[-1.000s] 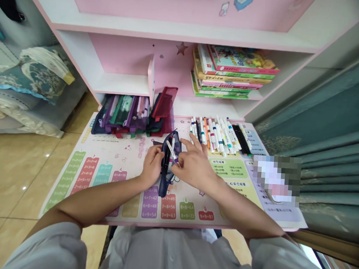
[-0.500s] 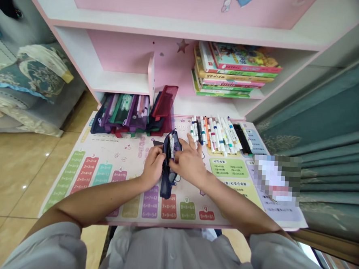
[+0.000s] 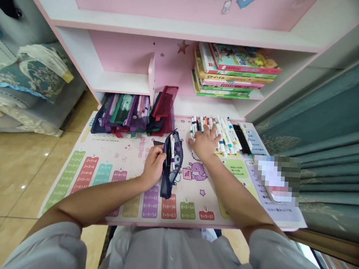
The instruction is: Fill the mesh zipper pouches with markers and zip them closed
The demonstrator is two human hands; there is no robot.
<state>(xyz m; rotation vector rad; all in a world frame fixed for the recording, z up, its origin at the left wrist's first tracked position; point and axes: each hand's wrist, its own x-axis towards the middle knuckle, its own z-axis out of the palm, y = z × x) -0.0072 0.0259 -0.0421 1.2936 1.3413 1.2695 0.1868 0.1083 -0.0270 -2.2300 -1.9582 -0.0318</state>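
My left hand (image 3: 154, 164) is closed on the left edge of a dark blue mesh pencil case (image 3: 170, 166) that lies open on the desk mat (image 3: 111, 162) with a few pens inside. My right hand (image 3: 203, 143) rests with fingers spread on a row of loose marker pens (image 3: 225, 134) lying side by side at the back of the mat, near its left end.
Several filled mesh pencil cases (image 3: 126, 114) stand in a row under the pink shelf, with a red one (image 3: 166, 105) leaning at the right. A stack of books (image 3: 229, 70) lies on the shelf. A green curtain (image 3: 325, 131) hangs on the right.
My right hand left the pencil case, where it had put a marker, and moved back and right onto the row of markers. My left hand stayed on the case.
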